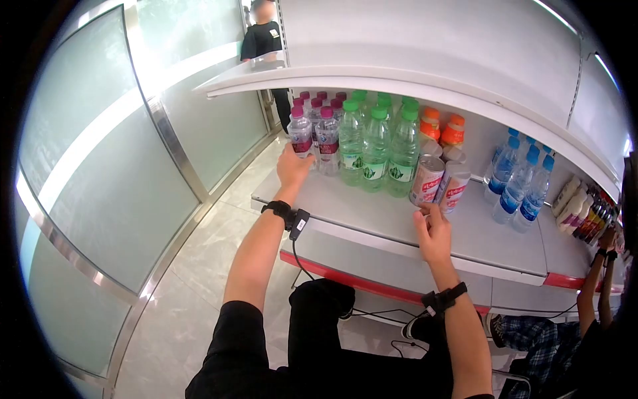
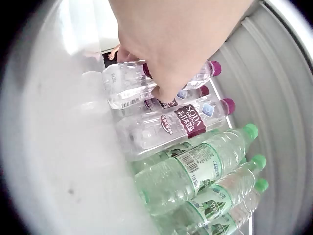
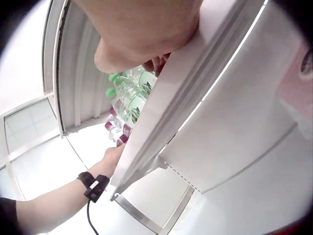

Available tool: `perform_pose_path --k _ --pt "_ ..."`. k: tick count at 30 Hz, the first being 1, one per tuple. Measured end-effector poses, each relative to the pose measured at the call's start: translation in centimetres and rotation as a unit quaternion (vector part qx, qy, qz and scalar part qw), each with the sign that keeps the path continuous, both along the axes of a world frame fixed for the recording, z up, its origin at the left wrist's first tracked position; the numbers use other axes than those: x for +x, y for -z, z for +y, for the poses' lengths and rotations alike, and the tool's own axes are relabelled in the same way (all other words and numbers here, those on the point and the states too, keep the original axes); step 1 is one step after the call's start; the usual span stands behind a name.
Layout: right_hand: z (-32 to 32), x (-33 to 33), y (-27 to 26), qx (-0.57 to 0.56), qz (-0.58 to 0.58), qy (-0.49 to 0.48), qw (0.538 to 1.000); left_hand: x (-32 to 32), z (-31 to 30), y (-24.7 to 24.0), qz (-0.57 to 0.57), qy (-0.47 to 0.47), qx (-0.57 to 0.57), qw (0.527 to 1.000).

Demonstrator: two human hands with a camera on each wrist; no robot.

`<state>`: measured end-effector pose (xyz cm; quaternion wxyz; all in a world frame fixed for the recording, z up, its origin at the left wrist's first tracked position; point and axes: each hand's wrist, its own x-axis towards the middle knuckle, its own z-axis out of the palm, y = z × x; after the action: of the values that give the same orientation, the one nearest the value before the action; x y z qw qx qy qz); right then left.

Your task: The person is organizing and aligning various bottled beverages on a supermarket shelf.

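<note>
My left hand [image 1: 293, 167] grips a clear soda water bottle [image 1: 300, 130] with a purple cap and maroon label, at the left end of the shelf. In the left wrist view, the thumb and fingers wrap round that bottle [image 2: 128, 84]. Another soda water bottle [image 1: 327, 138] stands beside it, with several more behind. My right hand [image 1: 434, 234] hovers at the shelf's front edge, fingers loosely bent and holding nothing. Just beyond its fingertips are two white-and-red cans [image 1: 426, 181]. Green-capped bottles [image 1: 374, 151] stand between the soda water and the cans.
Orange-capped bottles [image 1: 453, 135] stand behind the cans. Blue-labelled water bottles [image 1: 512, 193] are farther right on the shelf [image 1: 372, 213]. An upper shelf [image 1: 399, 83] overhangs the bottles. Frosted glass panels [image 1: 93, 159] line the left. Another person's arms [image 1: 588, 292] reach in at far right.
</note>
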<state>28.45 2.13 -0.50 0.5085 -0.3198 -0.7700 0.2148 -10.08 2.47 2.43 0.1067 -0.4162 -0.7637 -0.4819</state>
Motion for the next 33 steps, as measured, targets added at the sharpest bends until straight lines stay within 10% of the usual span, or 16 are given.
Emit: perform_pose_path --k 11,14,25,33 --pt "-0.1 -0.1 0.0 0.007 0.014 -0.007 1.000 -1.0 0.8 1.2 0.024 0.022 0.011 0.999" --pt "-0.1 -0.1 -0.1 0.008 0.018 -0.006 1.000 0.1 0.5 2.8 0.140 -0.084 0.192 0.968" --pt "0.1 0.1 0.0 0.004 0.003 0.002 1.000 5.6 -0.2 0.0 0.128 -0.014 -0.093 0.987" --pt "-0.1 -0.1 0.1 0.001 0.024 0.001 1.000 5.2 -0.7 2.0 0.084 -0.023 -0.012 0.996"
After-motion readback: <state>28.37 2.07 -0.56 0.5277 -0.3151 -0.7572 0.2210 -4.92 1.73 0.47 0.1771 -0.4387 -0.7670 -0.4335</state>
